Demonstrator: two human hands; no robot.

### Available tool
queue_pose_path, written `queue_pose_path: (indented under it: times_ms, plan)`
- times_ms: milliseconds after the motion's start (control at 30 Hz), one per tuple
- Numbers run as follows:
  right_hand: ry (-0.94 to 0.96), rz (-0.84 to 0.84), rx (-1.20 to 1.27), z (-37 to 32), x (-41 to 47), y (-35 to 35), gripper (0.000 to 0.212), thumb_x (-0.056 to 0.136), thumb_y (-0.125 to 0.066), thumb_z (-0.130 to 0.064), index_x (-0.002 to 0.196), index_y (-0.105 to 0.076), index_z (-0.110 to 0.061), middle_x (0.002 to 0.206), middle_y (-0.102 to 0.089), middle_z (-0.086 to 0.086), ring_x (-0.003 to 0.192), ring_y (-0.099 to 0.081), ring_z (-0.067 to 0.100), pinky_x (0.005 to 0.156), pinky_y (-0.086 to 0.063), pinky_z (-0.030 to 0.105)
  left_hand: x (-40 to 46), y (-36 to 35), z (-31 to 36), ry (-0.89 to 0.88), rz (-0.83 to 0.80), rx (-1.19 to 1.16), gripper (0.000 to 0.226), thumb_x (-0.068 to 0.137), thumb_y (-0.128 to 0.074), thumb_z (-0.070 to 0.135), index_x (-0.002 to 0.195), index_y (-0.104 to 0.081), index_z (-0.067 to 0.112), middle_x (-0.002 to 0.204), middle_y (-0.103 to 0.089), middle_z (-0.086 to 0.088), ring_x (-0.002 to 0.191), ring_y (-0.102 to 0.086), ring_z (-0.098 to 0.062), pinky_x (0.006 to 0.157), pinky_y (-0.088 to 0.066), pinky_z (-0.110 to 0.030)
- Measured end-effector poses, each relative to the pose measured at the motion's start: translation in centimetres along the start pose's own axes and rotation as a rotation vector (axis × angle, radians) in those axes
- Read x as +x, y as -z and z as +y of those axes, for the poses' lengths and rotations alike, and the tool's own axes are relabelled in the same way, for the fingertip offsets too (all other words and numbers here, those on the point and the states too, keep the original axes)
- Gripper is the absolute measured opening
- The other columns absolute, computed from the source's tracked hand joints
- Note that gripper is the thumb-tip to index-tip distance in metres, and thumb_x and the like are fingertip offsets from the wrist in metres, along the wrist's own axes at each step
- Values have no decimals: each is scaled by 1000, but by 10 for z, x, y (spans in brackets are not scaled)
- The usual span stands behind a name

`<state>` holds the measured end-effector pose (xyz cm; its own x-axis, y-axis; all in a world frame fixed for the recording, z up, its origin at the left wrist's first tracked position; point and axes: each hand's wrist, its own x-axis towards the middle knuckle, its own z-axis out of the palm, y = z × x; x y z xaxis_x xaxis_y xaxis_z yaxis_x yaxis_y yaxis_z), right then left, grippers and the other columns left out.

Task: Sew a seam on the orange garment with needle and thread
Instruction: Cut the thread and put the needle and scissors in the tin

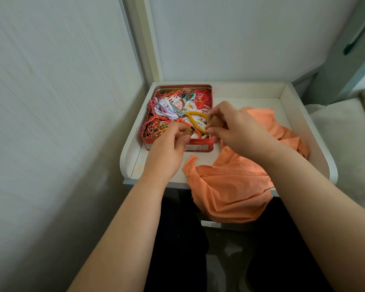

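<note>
Over the red rectangular tin of tangled coloured threads (178, 114), the left hand (169, 148) and right hand (234, 129) each pinch half of a small tan wooden tube (216, 121), probably a needle case pulled apart, while the crumpled orange cloth garment (230, 182) waits unsewn just beside on the white rimmed tray table (282, 95).

Both forearms are bare to the frame's edge — no sleeves, watch or rings show. The left hand (167, 150) and right hand (238, 131) are ungloved — nails short, unpainted. Dark trousers (177, 239) cover the lap.
</note>
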<state>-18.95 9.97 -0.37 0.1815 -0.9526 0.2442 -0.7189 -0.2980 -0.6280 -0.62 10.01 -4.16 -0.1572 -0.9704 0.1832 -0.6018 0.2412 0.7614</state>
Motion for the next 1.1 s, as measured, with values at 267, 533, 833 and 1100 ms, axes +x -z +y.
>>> queue_pose_path:
  times_ms: [267,533,833,1100]
  plan:
    - [86,-74,-265,-4,-5,3,31,93,-61,-16,120,-47,-9,96,-64,-4,82,-58,13,54,-33,21,-1,0,5,-49,-27,67,17,98,-53,25,115,-54,23,95,-58,10,92,-58,-12,78,-49,-30]
    - [110,-42,-107,-5,-6,-7,23,88,-59,0,110,-55,-5,97,-69,-5,84,-58,7,68,-44,23,-1,-3,2,-72,-77,3,14,96,-56,25,104,-49,34,89,-61,11,88,-63,-13,78,-49,-29]
    - [85,-70,-26,-3,-4,-10,21,94,-56,-6,114,-55,-9,104,-70,-3,64,-50,-5,77,-53,37,-2,-4,1,-104,-58,-18,14,98,-54,27,103,-48,38,85,-62,12,81,-64,-11,74,-52,-31]
    - [72,-34,-142,6,-2,-11,19,97,-53,-26,109,-58,-12,90,-71,3,73,-65,22,71,-53,44,-2,-2,2,-165,8,-11,15,94,-61,23,108,-58,23,89,-57,26,84,-57,8,70,-46,-14]
